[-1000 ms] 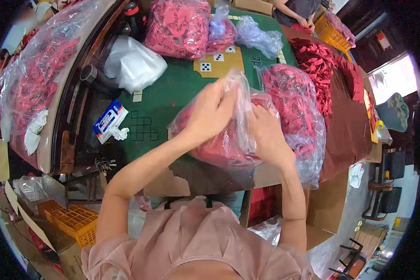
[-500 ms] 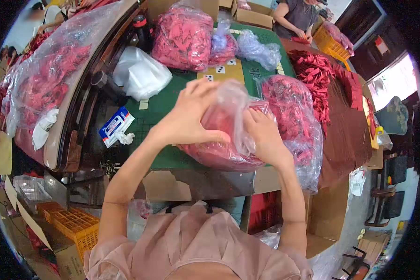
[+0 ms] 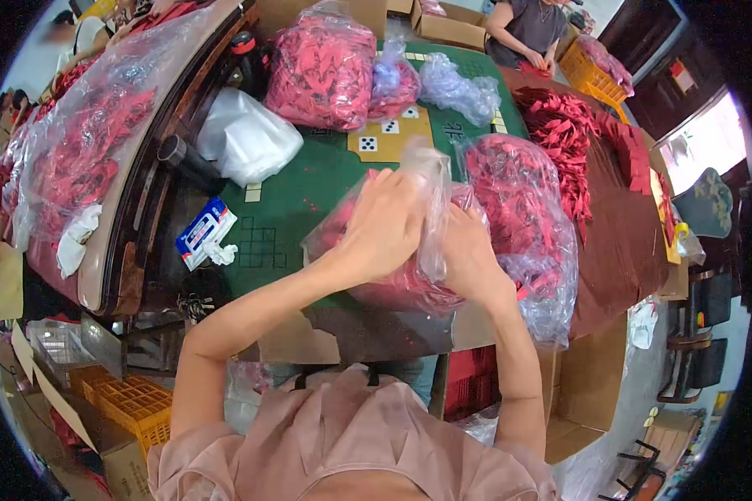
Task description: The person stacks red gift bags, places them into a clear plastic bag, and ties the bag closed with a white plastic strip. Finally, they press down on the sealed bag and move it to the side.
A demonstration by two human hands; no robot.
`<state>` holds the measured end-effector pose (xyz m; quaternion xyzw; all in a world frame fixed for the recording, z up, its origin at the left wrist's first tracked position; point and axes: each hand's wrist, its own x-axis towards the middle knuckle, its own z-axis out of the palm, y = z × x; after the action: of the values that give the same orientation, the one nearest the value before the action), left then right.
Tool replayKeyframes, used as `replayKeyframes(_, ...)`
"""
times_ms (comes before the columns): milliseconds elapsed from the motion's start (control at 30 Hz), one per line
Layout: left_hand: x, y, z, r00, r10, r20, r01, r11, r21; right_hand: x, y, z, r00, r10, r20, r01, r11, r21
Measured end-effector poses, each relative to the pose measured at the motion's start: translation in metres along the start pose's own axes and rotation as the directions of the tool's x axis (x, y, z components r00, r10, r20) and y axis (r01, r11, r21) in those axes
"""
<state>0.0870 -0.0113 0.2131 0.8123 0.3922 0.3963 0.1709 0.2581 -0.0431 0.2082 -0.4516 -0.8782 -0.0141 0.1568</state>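
In front of me on the green table lies a clear plastic bag point(image 3: 405, 288) full of red pieces. Its gathered neck point(image 3: 430, 171) stands up, twisted, between my hands. My left hand point(image 3: 384, 219) is closed against the left side of that neck. On the right side, my right hand point(image 3: 472, 250) also grips the plastic, its fingertips partly hidden. Just right of it lies another clear bag point(image 3: 518, 192) packed with red strips.
Big red-filled bags point(image 3: 322, 75) and a white plastic bundle point(image 3: 249, 138) stand farther back. A tissue pack point(image 3: 206, 234) and a dark bottle point(image 3: 188, 159) are at left. Loose red strips point(image 3: 556, 125) lie on the brown cloth at right. A co-worker point(image 3: 526, 33) stands at the far side.
My left hand has moved from spread and blurred at the bag's left to closed at its neck. The loose plastic top is now gathered upright. The right hand stays on the bag.
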Motion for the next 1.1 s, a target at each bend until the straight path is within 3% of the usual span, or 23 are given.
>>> replayKeyframes(33, 0.001, -0.002, -0.003, 0.993, -0.065, 0.097, 0.076, 0.990, -0.119, 0.001, -0.001, -0.002, 1.000, 0.001, 0.001, -0.001, 1.000, 0.004)
replayKeyframes(100, -0.005, -0.005, 0.005, 0.997, -0.030, 0.068, 0.038, 0.993, -0.112, 0.003, -0.008, -0.008, 0.985, 0.044, 0.165, -0.036, 0.998, -0.050)
replayKeyframes(133, -0.008, -0.006, 0.008, 0.999, 0.004, 0.040, 0.000, 0.995, -0.103, 0.001, -0.010, -0.005, 0.997, 0.018, 0.081, -0.016, 1.000, -0.024)
replayKeyframes(200, -0.010, -0.011, 0.009, 0.989, -0.065, 0.135, 0.077, 0.993, -0.084, 0.002, -0.011, 0.001, 0.999, 0.018, 0.030, -0.019, 0.999, 0.026)
replayKeyframes(233, -0.013, -0.010, 0.010, 0.994, -0.050, 0.093, 0.059, 0.994, -0.093, 0.002, -0.011, 0.004, 0.999, 0.017, -0.030, -0.015, 0.997, 0.069)
replayKeyframes(300, -0.011, -0.014, 0.011, 0.997, -0.049, 0.052, 0.058, 0.980, -0.190, 0.002, -0.010, 0.001, 1.000, -0.002, -0.004, 0.002, 0.997, 0.083)
replayKeyframes(367, -0.012, -0.016, 0.012, 0.998, -0.026, 0.057, 0.036, 0.984, -0.177, 0.002, -0.010, 0.004, 0.990, -0.008, -0.141, 0.022, 0.995, 0.098)
replayKeyframes(433, -0.014, -0.018, 0.012, 0.998, 0.004, 0.056, 0.005, 0.987, -0.163, 0.002, -0.008, 0.008, 0.992, -0.003, -0.123, 0.019, 0.991, 0.133)
replayKeyframes(500, -0.019, -0.022, 0.008, 0.995, -0.055, 0.087, 0.080, 0.947, -0.311, 0.005, -0.014, 0.002, 0.998, 0.060, -0.036, -0.053, 0.985, 0.165)
replayKeyframes(567, -0.025, -0.032, 0.007, 0.984, -0.112, 0.139, 0.153, 0.931, -0.332, 0.007, -0.014, 0.000, 0.999, 0.035, 0.001, -0.035, 0.992, 0.125)
replayKeyframes(633, -0.023, -0.037, 0.003, 0.980, -0.085, 0.179, 0.178, 0.776, -0.606, 0.007, -0.015, 0.001, 0.999, 0.029, -0.020, -0.027, 0.995, 0.098)
replayKeyframes(667, -0.024, -0.029, -0.001, 0.954, -0.136, 0.267, 0.298, 0.525, -0.798, 0.006, -0.015, 0.001, 0.999, 0.028, -0.025, -0.025, 0.995, 0.094)
replayKeyframes(767, -0.015, -0.020, -0.008, 0.967, -0.031, 0.251, 0.214, 0.630, -0.746, 0.000, -0.012, 0.001, 1.000, -0.011, -0.018, 0.012, 0.999, 0.034)
replayKeyframes(800, -0.006, -0.012, -0.021, 0.941, 0.047, 0.335, 0.144, 0.841, -0.522, -0.001, -0.011, 0.003, 1.000, -0.008, -0.021, 0.009, 1.000, 0.029)
replayKeyframes(867, -0.006, -0.003, -0.016, 0.945, -0.040, 0.325, 0.089, 0.987, -0.136, -0.002, -0.009, 0.007, 0.987, -0.023, -0.157, 0.051, 0.983, 0.176)
replayKeyframes(900, -0.005, -0.016, -0.004, 0.940, -0.034, 0.340, 0.101, 0.978, -0.183, -0.002, -0.008, 0.008, 0.994, 0.015, -0.110, 0.010, 0.976, 0.219)
replayKeyframes(967, 0.004, 0.004, -0.003, 0.900, -0.288, 0.328, 0.401, 0.842, -0.361, -0.005, -0.002, 0.000, 0.993, 0.063, 0.099, -0.081, 0.976, 0.201)
replayKeyframes(1100, -0.001, -0.015, 0.029, 0.968, -0.231, 0.094, 0.248, 0.850, -0.464, -0.006, 0.000, 0.008, 0.992, 0.102, -0.072, -0.083, 0.969, 0.231)
